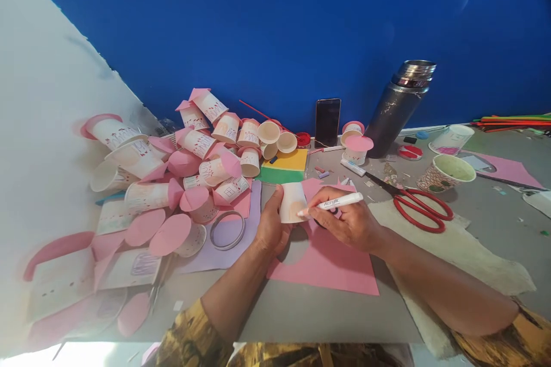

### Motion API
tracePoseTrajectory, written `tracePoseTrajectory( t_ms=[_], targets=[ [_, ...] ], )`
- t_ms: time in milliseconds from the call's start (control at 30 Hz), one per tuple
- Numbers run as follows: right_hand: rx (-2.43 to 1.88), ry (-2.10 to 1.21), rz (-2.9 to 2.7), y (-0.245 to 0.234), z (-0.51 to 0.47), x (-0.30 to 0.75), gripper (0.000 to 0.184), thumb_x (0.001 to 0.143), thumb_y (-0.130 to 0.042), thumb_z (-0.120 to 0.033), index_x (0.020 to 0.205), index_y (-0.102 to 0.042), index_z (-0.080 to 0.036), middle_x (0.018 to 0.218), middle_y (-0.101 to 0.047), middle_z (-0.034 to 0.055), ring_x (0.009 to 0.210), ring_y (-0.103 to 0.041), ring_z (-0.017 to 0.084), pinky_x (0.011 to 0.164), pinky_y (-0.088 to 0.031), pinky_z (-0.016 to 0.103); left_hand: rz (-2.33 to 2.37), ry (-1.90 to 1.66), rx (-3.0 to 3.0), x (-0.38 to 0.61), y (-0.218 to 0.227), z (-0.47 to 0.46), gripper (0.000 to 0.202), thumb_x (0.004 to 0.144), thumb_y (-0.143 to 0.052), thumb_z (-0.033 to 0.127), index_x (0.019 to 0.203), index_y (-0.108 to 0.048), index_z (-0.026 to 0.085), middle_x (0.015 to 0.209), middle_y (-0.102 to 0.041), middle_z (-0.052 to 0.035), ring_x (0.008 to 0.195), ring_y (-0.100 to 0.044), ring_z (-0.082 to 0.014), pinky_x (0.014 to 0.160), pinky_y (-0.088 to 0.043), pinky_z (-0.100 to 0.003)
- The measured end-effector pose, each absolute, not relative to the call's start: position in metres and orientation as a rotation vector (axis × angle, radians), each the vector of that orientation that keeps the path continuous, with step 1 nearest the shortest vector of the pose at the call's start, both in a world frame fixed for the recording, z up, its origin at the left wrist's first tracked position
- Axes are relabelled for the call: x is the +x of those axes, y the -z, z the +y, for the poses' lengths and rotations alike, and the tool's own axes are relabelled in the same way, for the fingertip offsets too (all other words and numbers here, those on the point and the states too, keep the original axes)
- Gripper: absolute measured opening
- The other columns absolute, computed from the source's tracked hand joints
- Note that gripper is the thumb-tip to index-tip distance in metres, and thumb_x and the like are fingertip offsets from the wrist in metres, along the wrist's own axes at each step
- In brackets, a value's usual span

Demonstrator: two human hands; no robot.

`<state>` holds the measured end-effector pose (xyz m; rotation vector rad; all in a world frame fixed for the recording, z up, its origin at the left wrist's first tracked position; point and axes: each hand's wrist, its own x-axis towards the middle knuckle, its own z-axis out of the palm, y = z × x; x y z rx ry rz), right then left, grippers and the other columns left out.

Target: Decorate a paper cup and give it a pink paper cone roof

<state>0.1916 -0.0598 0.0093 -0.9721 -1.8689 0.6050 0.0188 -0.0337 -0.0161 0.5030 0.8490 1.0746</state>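
My left hand [272, 219] is closed around a white paper cup [291, 200], tilted on its side above the table. A pale peach patch of colour shows on the cup's wall. In my right hand [350, 222] is a white acrylic marker [341, 201], its tip at the cup's coloured patch. Beneath both hands lies a pink paper sheet [340, 264] with a rounded cut-out. A roll of tape [228, 246] rests on a lilac sheet [196, 262] left of my left hand.
Many decorated paper cups with pink paper pieces, such as this cup [150, 197], crowd the left side. Red-handled scissors [424, 211] lie at right on a pale cloth [465, 255]. A dark flask [398, 112] and a phone [328, 122] stand by the blue wall.
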Motion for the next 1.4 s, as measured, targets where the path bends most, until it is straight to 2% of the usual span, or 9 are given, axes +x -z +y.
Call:
tracePoseTrajectory(
  t_ms=[133, 333, 467, 600, 800, 900, 1033, 1267, 1400],
  targets=[
    [-0.925, -0.647, -1.888, -0.010, -0.059, 0.192, 0.022, 0.102, -0.061, -0.039, 0.091, -0.070, -0.022, 0.075, -0.071, 0.0007, 0.062, -0.060, 0.014, 0.059, -0.047, 0.027, 0.863, -1.093, 0.534, 0.019, 0.016, -0.034, 0.040, 0.097, -0.066, 0.053, 0.095, -0.072, 0.013, 0.077, -0.070, -0.0043, 0.064, -0.062, -0.0169, 0.059, -0.047, -0.028],
    [-0.726, -0.539, -1.975, -0.010, -0.054, 0.196, 0.011, 0.103, -0.060, -0.026, 0.106, -0.071, -0.022, 0.089, -0.074, 0.0049, 0.080, -0.067, 0.018, 0.074, -0.054, 0.032, 0.878, -1.082, 0.553, 0.017, 0.016, -0.032, 0.044, 0.096, -0.064, 0.058, 0.094, -0.071, 0.014, 0.077, -0.070, -0.0051, 0.061, -0.063, -0.0169, 0.053, -0.045, -0.026],
    [-0.599, -0.490, -2.075, -0.011, -0.053, 0.201, 0.020, 0.103, -0.058, -0.019, 0.118, -0.071, -0.025, 0.100, -0.071, 0.0076, 0.092, -0.066, 0.021, 0.084, -0.056, 0.036, 0.880, -1.057, 0.536, 0.014, 0.014, -0.031, 0.049, 0.097, -0.059, 0.061, 0.092, -0.071, 0.013, 0.077, -0.070, -0.0064, 0.060, -0.064, -0.0175, 0.052, -0.048, -0.027],
    [-0.619, -0.486, -2.140, -0.016, -0.056, 0.204, 0.019, 0.103, -0.057, -0.015, 0.114, -0.071, -0.023, 0.105, -0.065, 0.0088, 0.093, -0.065, 0.019, 0.084, -0.057, 0.034, 0.879, -1.061, 0.522, 0.015, 0.012, -0.030, 0.048, 0.100, -0.055, 0.056, 0.094, -0.071, 0.012, 0.078, -0.071, -0.0076, 0.058, -0.063, -0.0173, 0.049, -0.047, -0.027],
    [-0.547, -0.589, -2.176, -0.018, -0.057, 0.206, 0.021, 0.099, -0.059, -0.007, 0.111, -0.070, -0.021, 0.108, -0.063, 0.0087, 0.095, -0.064, 0.018, 0.084, -0.056, 0.031, 0.849, -1.045, 0.540, 0.015, 0.012, -0.030, 0.050, 0.104, -0.047, 0.055, 0.096, -0.070, 0.011, 0.075, -0.070, -0.0073, 0.055, -0.063, -0.0177, 0.047, -0.045, -0.027],
    [-0.565, -0.512, -2.162, -0.017, -0.055, 0.206, 0.022, 0.100, -0.057, -0.007, 0.112, -0.069, -0.021, 0.109, -0.063, 0.0091, 0.100, -0.064, 0.019, 0.089, -0.055, 0.033, 0.868, -1.082, 0.532, 0.016, 0.012, -0.030, 0.046, 0.104, -0.049, 0.051, 0.094, -0.070, 0.012, 0.076, -0.070, -0.0067, 0.055, -0.062, -0.0166, 0.046, -0.043, -0.026],
    [-0.577, -0.617, -2.192, -0.018, -0.055, 0.208, 0.020, 0.099, -0.060, -0.007, 0.110, -0.070, -0.021, 0.108, -0.064, 0.0076, 0.094, -0.065, 0.016, 0.085, -0.055, 0.030, 0.863, -1.046, 0.514, 0.016, 0.011, -0.030, 0.048, 0.104, -0.047, 0.053, 0.092, -0.069, 0.012, 0.077, -0.070, -0.0078, 0.056, -0.063, -0.0177, 0.048, -0.047, -0.027],
    [-0.581, -0.625, -2.168, -0.019, -0.053, 0.211, 0.019, 0.101, -0.058, -0.008, 0.110, -0.069, -0.021, 0.107, -0.065, 0.0079, 0.097, -0.065, 0.018, 0.086, -0.056, 0.033, 0.867, -1.037, 0.493, 0.015, 0.010, -0.029, 0.048, 0.105, -0.046, 0.052, 0.093, -0.070, 0.012, 0.074, -0.070, -0.0064, 0.054, -0.062, -0.0165, 0.046, -0.044, -0.025],
    [-0.606, -0.621, -2.152, -0.021, -0.053, 0.213, 0.018, 0.101, -0.058, -0.011, 0.108, -0.071, -0.021, 0.105, -0.066, 0.0074, 0.096, -0.065, 0.018, 0.085, -0.055, 0.033, 0.855, -1.058, 0.464, 0.016, 0.008, -0.030, 0.047, 0.106, -0.046, 0.050, 0.096, -0.070, 0.012, 0.079, -0.071, -0.0077, 0.062, -0.067, -0.0182, 0.053, -0.052, -0.027]
  ],
)
